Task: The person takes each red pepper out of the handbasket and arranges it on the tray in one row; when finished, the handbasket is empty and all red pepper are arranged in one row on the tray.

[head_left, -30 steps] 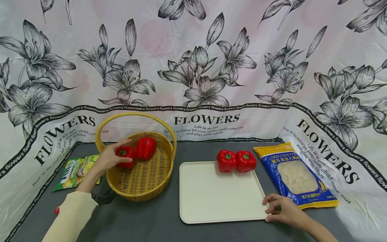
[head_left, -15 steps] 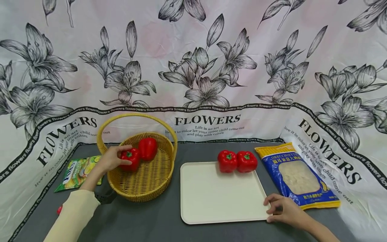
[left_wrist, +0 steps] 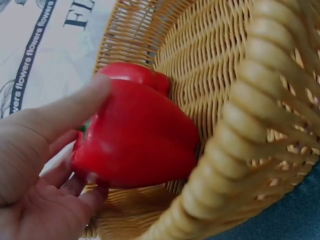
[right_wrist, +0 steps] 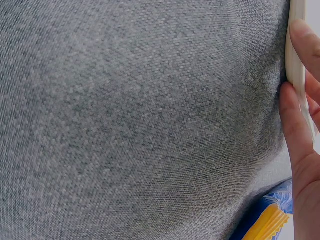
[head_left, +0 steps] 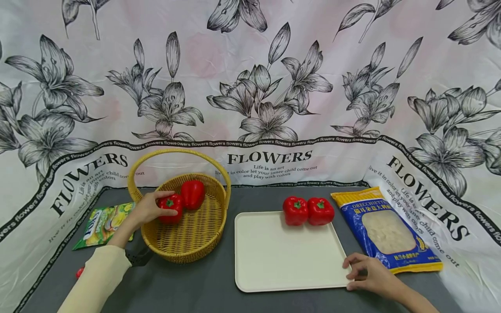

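In the head view my left hand [head_left: 150, 208] reaches over the left rim of a yellow wicker basket [head_left: 195, 234] and holds a red bell pepper [head_left: 171, 208] inside it. A second red bell pepper [head_left: 192, 194] sits close behind. The left wrist view shows the thumb and curled fingers around the stem end of the held bell pepper [left_wrist: 145, 135], which lies on its side against the wicker. My right hand [head_left: 368, 274] pinches the near right corner of a cream tray [head_left: 289, 256]. Two red bell peppers [head_left: 296, 211] rest side by side at that tray's far right corner.
A blue and yellow orecchiette pasta bag [head_left: 387, 230] lies right of the tray. Left of the basket is a green snack bag [head_left: 103, 224], partly behind the left arm. The basket's tall handle [head_left: 180, 151] arches above it. A flowered cloth [head_left: 266, 87] hangs behind the grey table.
My left hand and its bell pepper have shifted slightly right inside the basket, nearer the other bell pepper. The right hand stays at the tray corner. The head view has tilted up a little.
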`<state>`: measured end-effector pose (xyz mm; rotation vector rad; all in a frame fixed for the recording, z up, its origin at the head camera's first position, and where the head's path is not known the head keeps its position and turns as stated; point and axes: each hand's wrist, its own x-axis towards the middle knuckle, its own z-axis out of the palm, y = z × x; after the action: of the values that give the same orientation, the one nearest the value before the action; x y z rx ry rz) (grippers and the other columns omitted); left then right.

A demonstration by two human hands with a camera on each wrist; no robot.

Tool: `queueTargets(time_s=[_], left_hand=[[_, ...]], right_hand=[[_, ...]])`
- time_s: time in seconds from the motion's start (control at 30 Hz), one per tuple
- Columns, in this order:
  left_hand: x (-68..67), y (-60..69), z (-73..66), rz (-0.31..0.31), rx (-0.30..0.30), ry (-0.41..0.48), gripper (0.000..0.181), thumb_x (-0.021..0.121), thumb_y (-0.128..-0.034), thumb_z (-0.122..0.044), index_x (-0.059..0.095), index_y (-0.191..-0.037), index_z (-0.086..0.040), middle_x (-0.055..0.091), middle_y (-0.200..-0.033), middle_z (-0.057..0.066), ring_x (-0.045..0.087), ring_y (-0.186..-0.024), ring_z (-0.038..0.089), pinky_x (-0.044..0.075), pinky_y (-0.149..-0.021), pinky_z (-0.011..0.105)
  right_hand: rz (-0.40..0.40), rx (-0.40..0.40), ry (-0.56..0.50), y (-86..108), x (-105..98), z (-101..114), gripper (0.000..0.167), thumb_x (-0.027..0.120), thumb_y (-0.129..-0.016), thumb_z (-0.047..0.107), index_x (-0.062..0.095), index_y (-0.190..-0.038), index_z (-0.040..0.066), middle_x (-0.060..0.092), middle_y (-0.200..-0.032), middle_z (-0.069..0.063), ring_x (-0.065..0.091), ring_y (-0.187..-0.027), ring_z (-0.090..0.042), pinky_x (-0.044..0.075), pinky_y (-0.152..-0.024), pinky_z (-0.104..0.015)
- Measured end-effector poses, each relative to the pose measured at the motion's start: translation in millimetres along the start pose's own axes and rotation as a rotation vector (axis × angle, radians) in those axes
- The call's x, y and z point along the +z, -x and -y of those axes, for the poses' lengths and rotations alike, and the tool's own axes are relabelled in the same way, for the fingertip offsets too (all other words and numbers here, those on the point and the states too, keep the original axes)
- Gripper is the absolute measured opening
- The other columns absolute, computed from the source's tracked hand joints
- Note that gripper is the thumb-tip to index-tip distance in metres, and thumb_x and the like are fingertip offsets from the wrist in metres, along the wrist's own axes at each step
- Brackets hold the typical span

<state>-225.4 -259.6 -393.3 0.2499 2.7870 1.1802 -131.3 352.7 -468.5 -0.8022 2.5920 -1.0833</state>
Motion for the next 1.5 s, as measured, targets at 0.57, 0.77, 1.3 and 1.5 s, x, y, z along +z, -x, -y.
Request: queueTargets(time_s=[0.57,0.77,1.3,1.5], left_hand=[[-2.8,12.3,-18.9,-0.039,-0.067,0.169,0.069,0.082,-0.0768,-0.018,0.051,-0.135,0.004,0.043,-0.137,0.032,0.049,-0.116,0.041,0.051,-0.091,0.043],[-9.5,17.9,-30.7,0.006,-0.091,0.207,0.07,0.084,-0.0741,-0.02,0.054,-0.134,-0.001,0.043,-0.138,0.029,0.051,-0.114,0.038,0.053,-0.084,0.035],[-3.9,24.2,-84.7,0.117,0.014,0.23,0.068,0.085,-0.0722,-0.021,0.058,-0.133,-0.007,0.045,-0.137,0.025,0.043,-0.118,0.038,0.054,-0.079,0.035],[15.2,22.6,-111.6,0.168,0.104,0.237,0.062,0.083,-0.0742,-0.017,0.06,-0.13,-0.006,0.049,-0.132,0.022,0.044,-0.116,0.039,0.056,-0.079,0.039]], right_hand=[[-0.016,-0.026,-0.008,0.7,1.1,1.5,0.012,0.081,-0.076,0.023,0.074,-0.079,0.014,0.059,-0.098,-0.003,0.057,-0.077,-0.001,0.055,-0.062,-0.023],[-0.016,-0.036,-0.005,1.4,-0.1,0.4,0.013,0.081,-0.076,0.025,0.074,-0.079,0.014,0.059,-0.099,-0.002,0.057,-0.078,-0.001,0.055,-0.063,-0.023],[-0.016,-0.037,-0.021,1.5,0.8,0.7,0.013,0.081,-0.077,0.024,0.072,-0.077,0.016,0.059,-0.099,-0.003,0.056,-0.08,-0.002,0.056,-0.064,-0.023],[0.002,-0.004,-0.035,1.1,0.3,0.5,0.014,0.08,-0.077,0.025,0.071,-0.076,0.015,0.059,-0.1,-0.003,0.056,-0.081,-0.002,0.056,-0.066,-0.024]])
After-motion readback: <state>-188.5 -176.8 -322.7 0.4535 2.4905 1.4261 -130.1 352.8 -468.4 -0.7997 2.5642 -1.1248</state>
